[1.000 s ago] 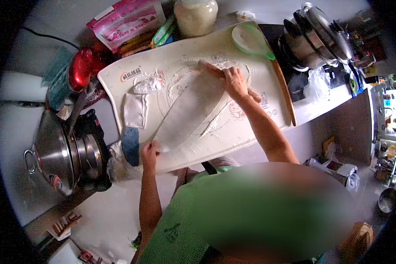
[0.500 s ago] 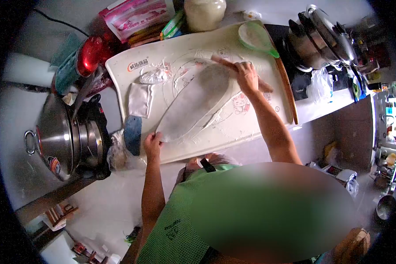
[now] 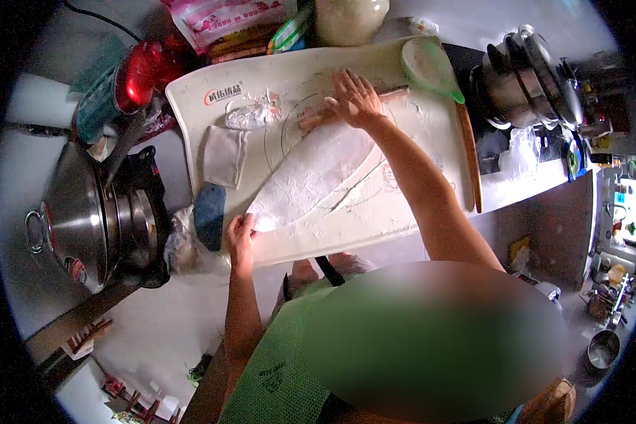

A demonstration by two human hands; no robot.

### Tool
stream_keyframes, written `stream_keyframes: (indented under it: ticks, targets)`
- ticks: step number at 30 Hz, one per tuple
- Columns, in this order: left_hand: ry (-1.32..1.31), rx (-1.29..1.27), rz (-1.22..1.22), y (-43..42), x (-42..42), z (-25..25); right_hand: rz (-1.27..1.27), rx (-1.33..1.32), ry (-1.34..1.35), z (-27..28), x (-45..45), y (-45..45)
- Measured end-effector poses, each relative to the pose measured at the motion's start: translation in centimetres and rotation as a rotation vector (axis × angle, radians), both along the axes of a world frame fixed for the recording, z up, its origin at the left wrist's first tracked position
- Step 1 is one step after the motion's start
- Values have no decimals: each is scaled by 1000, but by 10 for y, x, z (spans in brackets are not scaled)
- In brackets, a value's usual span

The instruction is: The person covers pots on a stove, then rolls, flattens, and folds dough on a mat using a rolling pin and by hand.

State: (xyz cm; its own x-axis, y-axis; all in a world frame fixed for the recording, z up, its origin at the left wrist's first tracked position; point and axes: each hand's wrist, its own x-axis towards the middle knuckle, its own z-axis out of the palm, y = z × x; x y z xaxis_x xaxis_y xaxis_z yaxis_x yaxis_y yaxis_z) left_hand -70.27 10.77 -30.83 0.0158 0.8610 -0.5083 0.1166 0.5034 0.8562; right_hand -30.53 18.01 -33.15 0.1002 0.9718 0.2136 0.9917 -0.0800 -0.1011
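Note:
A long oval dough sheet (image 3: pixel 307 173), pale and floured, lies aslant on the white printed mat (image 3: pixel 374 225). Its near left end is pinched between the thumb and fingers of my left hand (image 3: pixel 241 233). Across the far end of the sheet runs a wooden rolling pin (image 3: pixel 396 93). My right hand (image 3: pixel 358 100) rests on the pin with the palm down and the fingers spread, hiding its middle part. Left of the dough are a small heap of white flour (image 3: pixel 247 116), a folded white cloth (image 3: pixel 225 157) and a blue-grey flat piece (image 3: pixel 210 215).
A green-handled strainer (image 3: pixel 427 67) sits at the mat's far right corner, above a wooden stick (image 3: pixel 469 159) along the edge. Stacked pots (image 3: pixel 533 78) and a plastic bag (image 3: pixel 523 152) stand right. A lidded steel pot (image 3: pixel 81 212) is left; a jar (image 3: pixel 351 20) stands behind.
My right hand has gone from gripping the pin to lying spread on it, and has shifted left and away from me. The pin has turned and moved left. My left hand stays at the dough's end.

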Motion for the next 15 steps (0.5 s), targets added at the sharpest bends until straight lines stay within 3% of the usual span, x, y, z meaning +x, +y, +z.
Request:
stream_keyframes:
  ticks: [2, 3, 5, 7, 9, 11, 14, 15]
  targets:
    - [-1, -6, -19, -1, -2, -1, -15, 49, 130, 5, -5, -18]
    - [36, -7, -55, 0, -4, -4, 46, 29, 21, 9, -6, -42]
    - [65, -5, -82, 2, -7, -4, 149, 146, 107, 20, -11, -95]
    - [103, 12, -168, 2, -5, 2, 146, 97, 76, 17, 2, -114]
    - [91, 50, -115, 0, 5, 13, 109, -33, 143, 31, 9, -126]
    - [148, 61, -249, 3, 8, 19, 93, -26, 165, 33, 18, -128]
    - [178, 54, -225, 2, 5, 4, -87, 133, 141, -5, 51, -131]
    - [186, 53, -218, 2, 4, 6, -153, 96, 203, 11, 55, -131]
